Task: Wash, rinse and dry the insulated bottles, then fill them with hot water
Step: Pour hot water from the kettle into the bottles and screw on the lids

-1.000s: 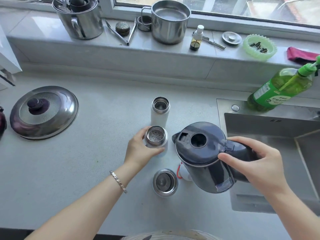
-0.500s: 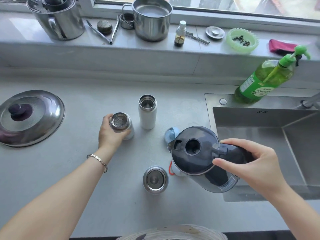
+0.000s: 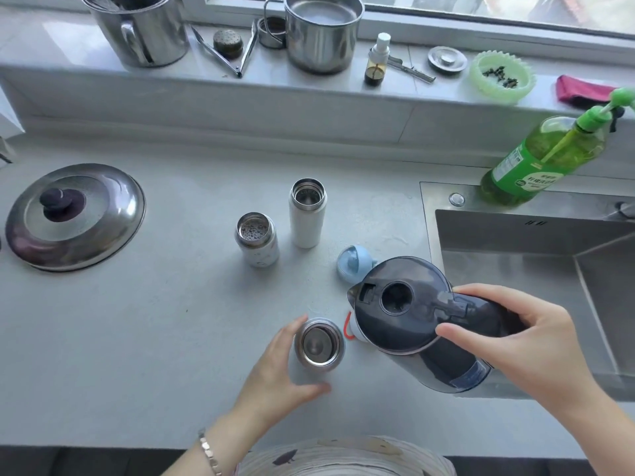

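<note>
Left hand point(image 3: 278, 369), open and loosely curved, sits beside an uncapped steel bottle point(image 3: 319, 344) just left of the kettle point(image 3: 395, 314), probably to steady it for pouring. Right hand point(image 3: 525, 341) grips the kettle's handle, holding it tilted. Short bottle point(image 3: 257, 240) and white bottle point(image 3: 307, 214) stand uncapped beyond the kettle.

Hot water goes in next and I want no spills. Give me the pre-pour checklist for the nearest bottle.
1. Nearest bottle upright with an uncapped mouth: ok.
2. Left hand steadying it: cannot tell. The fingers curve round the bottle, but a firm grip is not visible.
3. Right hand gripping the kettle by its handle: ok.
4. Spout over the bottle mouth: not ok. It sits off to the right of the mouth.
5. Water level in the kettle: cannot tell, because the lid is on.
6. Short bottle and white bottle standing apart from the pour: ok.
</note>
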